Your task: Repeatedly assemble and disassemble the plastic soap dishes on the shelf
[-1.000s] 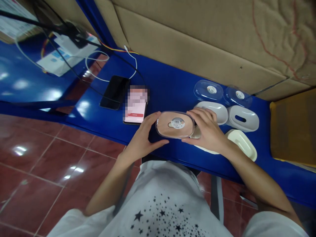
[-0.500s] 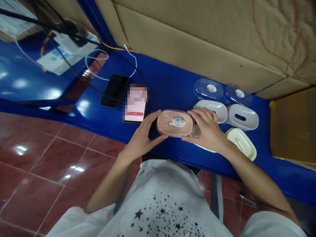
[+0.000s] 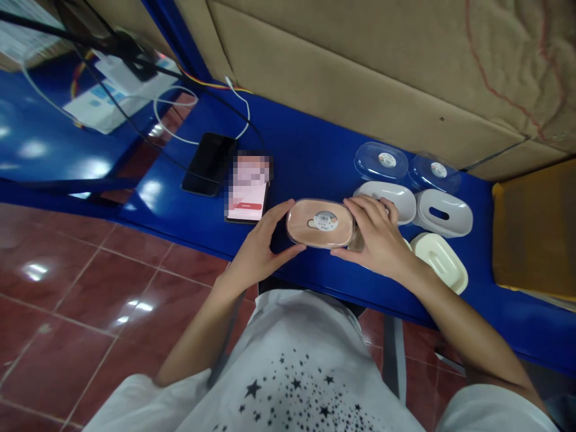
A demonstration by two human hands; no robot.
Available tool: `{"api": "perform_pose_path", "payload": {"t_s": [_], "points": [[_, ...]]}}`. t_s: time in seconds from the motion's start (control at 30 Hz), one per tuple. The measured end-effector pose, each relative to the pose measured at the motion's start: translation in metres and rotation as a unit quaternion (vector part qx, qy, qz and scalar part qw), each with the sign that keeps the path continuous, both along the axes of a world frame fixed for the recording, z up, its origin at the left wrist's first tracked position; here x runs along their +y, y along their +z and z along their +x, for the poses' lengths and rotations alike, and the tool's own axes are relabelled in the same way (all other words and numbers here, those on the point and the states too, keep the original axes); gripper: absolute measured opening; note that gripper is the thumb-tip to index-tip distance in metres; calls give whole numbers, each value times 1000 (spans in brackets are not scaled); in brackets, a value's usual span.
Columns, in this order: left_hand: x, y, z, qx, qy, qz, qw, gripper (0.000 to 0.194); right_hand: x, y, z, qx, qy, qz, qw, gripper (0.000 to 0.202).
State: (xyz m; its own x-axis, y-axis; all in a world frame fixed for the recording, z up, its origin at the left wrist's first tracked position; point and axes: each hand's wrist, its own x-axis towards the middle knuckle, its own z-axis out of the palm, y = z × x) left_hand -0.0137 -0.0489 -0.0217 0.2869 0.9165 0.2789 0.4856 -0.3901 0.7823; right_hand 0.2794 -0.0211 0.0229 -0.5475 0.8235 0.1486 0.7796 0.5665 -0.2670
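Observation:
Between both hands is a peach-coloured oval soap box (image 3: 299, 225) with a clear lid and a round white label on top. My left hand (image 3: 261, 246) grips its left end, thumb at the near edge and fingers at the far edge. Its right end is gripped the same way by my right hand (image 3: 378, 240). Behind and beside the right hand stand white oval trays, one with a slot (image 3: 461, 219), the other white tray (image 3: 402, 198) partly covered by my fingers. A cream tray (image 3: 443, 264) lies beyond my right wrist. Something pale under the right hand is mostly hidden.
Two clear lids with labels, a left lid (image 3: 371, 165) and a right lid (image 3: 423, 177), lie at the back of the blue table (image 3: 301, 144). Left are a dark phone (image 3: 209, 165), a lit phone (image 3: 247, 204) and cables. A yellowish-brown box (image 3: 535, 228) stands right; cardboard (image 3: 360, 78) lines the back.
Both hands keep the same hold on the soap box, which stays in nearly the same place. The view has shifted very slightly.

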Motion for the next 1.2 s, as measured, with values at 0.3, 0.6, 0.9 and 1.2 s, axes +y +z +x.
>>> {"api": "perform_pose_path", "payload": {"t_s": [0.3,0.6,0.9,1.2], "points": [[-1,-4,3,-63,29,4,998,81,69,6,-20,-45,-49,16,998,87],[-2,0,3,19,18,8,1000,68,155,8,-32,-57,-98,-27,993,98],[-1,5,6,59,15,8,998,63,171,18,-9,-50,-80,19,995,102],[-7,14,17,89,-41,-10,995,60,30,26,101,-3,-67,4,998,55]]}}
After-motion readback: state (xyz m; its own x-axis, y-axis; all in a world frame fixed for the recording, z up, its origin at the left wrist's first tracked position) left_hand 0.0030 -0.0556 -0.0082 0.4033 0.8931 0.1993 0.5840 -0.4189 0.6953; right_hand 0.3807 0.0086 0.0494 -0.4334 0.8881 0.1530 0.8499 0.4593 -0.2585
